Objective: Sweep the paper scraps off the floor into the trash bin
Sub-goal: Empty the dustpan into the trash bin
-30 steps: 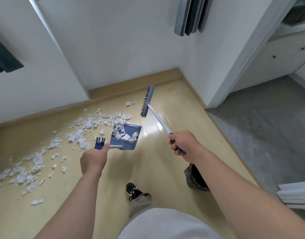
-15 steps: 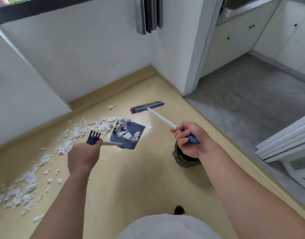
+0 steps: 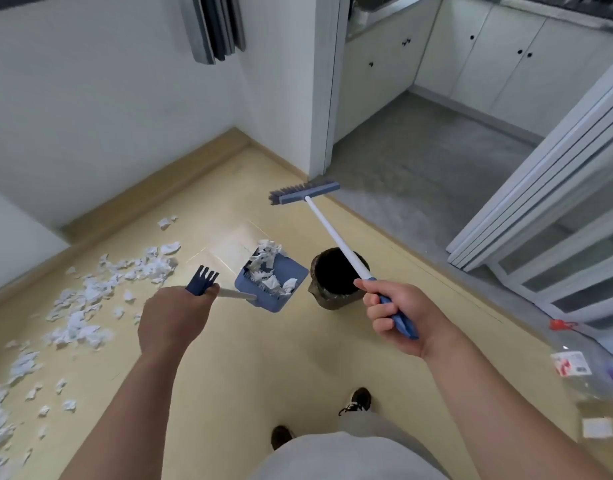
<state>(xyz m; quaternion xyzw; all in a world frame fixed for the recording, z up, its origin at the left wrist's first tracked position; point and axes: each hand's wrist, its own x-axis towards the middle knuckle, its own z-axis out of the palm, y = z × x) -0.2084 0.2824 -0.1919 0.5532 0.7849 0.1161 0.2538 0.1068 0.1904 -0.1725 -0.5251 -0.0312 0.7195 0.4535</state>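
While loose white paper scraps [image 3: 80, 317] lie strewn across the yellow floor [image 3: 246, 368] at the left, a person holds a loaded blue dustpan [image 3: 281, 289] just beside the dark trash bin [image 3: 336, 271]. The left hand [image 3: 175, 318] is clenched round the dustpan's slim handle [image 3: 236, 294], just below its comb-toothed end. The pan appears lifted off the floor and roughly level, with its heap [image 3: 268, 271] piled toward the far lip. The right hand [image 3: 395, 315] grips the blue end of the broom [image 3: 324, 230], fingers [image 3: 376, 311] wrapped round it. The white shaft crosses above the bin's mouth, and the brush head is raised off the floor. Torn paper of this kind looks featherlight and crumpled, likely to flutter off at a jolt or a draught, so the pan probably wants a slow tilt with its lip low over the bin's rim. The stiff plastic pan seems light enough for a one-handed hold at the handle. Most scraps are not yet swept up.
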